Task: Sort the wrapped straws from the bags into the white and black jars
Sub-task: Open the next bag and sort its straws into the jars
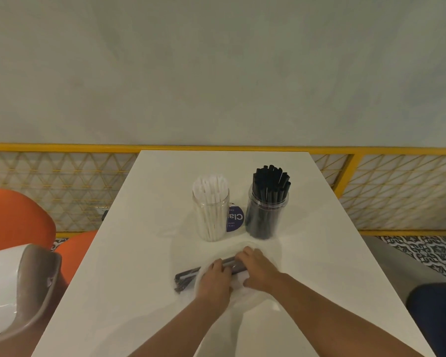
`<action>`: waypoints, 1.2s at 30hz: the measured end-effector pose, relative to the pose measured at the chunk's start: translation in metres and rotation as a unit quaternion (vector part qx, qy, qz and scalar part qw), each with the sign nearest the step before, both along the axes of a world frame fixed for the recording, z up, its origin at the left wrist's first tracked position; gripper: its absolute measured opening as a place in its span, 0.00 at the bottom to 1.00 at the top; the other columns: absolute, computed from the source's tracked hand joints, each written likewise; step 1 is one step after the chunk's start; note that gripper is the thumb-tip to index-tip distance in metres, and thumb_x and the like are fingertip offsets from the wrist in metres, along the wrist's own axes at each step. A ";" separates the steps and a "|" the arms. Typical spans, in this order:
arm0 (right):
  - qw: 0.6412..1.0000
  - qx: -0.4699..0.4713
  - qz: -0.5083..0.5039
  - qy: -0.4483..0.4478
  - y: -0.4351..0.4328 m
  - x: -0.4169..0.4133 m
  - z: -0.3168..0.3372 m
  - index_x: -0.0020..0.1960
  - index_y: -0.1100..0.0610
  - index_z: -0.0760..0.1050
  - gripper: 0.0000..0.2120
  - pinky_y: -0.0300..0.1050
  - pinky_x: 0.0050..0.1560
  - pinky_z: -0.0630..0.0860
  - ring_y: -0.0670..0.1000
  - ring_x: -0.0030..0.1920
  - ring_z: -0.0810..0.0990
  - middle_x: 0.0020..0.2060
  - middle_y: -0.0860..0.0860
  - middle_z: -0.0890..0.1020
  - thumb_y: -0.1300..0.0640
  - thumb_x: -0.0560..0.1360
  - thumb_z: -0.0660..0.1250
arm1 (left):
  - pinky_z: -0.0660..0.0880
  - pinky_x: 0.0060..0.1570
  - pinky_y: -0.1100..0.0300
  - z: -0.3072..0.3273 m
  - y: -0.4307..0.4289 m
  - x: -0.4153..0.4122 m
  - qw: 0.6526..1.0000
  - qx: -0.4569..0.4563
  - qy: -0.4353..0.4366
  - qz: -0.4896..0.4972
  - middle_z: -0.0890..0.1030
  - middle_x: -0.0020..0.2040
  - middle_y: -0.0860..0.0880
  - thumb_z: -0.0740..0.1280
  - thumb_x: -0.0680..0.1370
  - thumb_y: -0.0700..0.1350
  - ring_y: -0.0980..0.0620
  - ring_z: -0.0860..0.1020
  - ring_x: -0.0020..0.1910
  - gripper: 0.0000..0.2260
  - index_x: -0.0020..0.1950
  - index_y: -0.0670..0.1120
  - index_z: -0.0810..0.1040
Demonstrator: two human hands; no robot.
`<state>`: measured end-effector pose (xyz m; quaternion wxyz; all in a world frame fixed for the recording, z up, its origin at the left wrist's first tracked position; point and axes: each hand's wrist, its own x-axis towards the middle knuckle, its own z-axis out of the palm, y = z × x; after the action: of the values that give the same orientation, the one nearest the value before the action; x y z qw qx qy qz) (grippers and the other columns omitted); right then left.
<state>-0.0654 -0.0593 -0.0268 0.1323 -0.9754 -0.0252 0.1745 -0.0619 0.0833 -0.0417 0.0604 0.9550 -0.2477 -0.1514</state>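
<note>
From the head camera we look down on a white counter (pixel 129 266) set against a pale wall, with a yellow-framed lattice panel (pixel 62 186) running behind it. To the left we see an orange seat (pixel 13 220) and, nearer, a white and grey-brown chair back (pixel 34 282). At the near right a dark blue shape (pixel 435 313) sits by the counter's edge, and patterned floor tiles (pixel 422 251) show beyond it.

Two clear jars stand side by side past the middle of the counter. The left jar (pixel 211 215) holds white wrapped straws (pixel 210 186); the right jar (pixel 265 215) holds black straws (pixel 271 181) that rise above its rim. Between and behind them lies a round purple label (pixel 235 219), seen upside down; we can read only "Cla", the smaller print being too fine.

Near to us, just in front of the jars, a bundle of dark straws (pixel 188 276) lies slantwise in a clear bag (pixel 242 282), its left end sticking out free. Our left hand (pixel 215 282) lies over the middle of the bundle, fingers curled down on it. Our right hand (pixel 258 269) covers the far right end, its fingers (pixel 245 253) bent over the bundle's top. Both hands press on bag and bundle, but we cannot tell whether either truly grips the straws.
</note>
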 end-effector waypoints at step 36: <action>0.971 0.162 -0.150 -0.093 0.007 0.018 0.008 0.48 0.55 0.63 0.04 0.40 0.42 0.67 0.53 0.43 0.73 0.44 0.54 0.74 0.61 0.80 0.52 | 0.39 0.73 0.38 0.004 0.011 -0.001 0.998 0.020 -0.032 -0.044 0.55 0.77 0.49 0.63 0.74 0.54 0.49 0.54 0.76 0.25 0.70 0.50 0.66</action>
<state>-0.0469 -0.0522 -0.0186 0.3098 -0.9458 0.0810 0.0544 -0.0628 0.0940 -0.0380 0.0269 0.9485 -0.2883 -0.1286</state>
